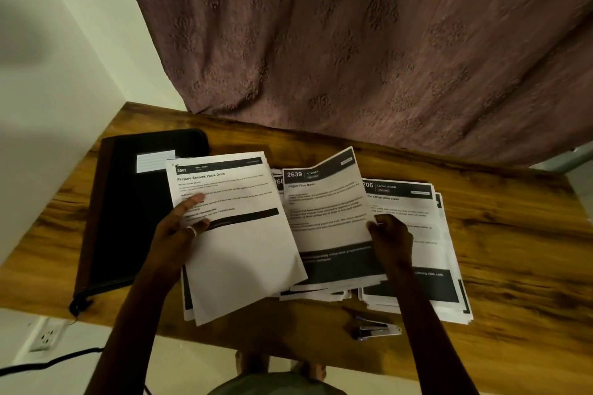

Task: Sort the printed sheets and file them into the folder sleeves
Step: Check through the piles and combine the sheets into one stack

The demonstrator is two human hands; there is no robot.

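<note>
Sheets occupy both hands, which are held apart over the wooden table (513,250). The left hand (183,234) grips the sheet headed 3562, "Prepare Sesame Paste Drink" (237,234), by its left edge, fingers lying on its face, with a few more pages behind it. The right hand (390,237) pinches the right edge of the sheet headed 2639, Kitchen (324,218), which bows upward between the two hands. Beneath the right hand lies the thick stack of printed sheets (417,292), its top page marked Living Room. A black folder (134,218) lies flat just left of the left hand, bearing a white label (155,161). A small stapler (377,330) rests beside the right forearm.
</note>
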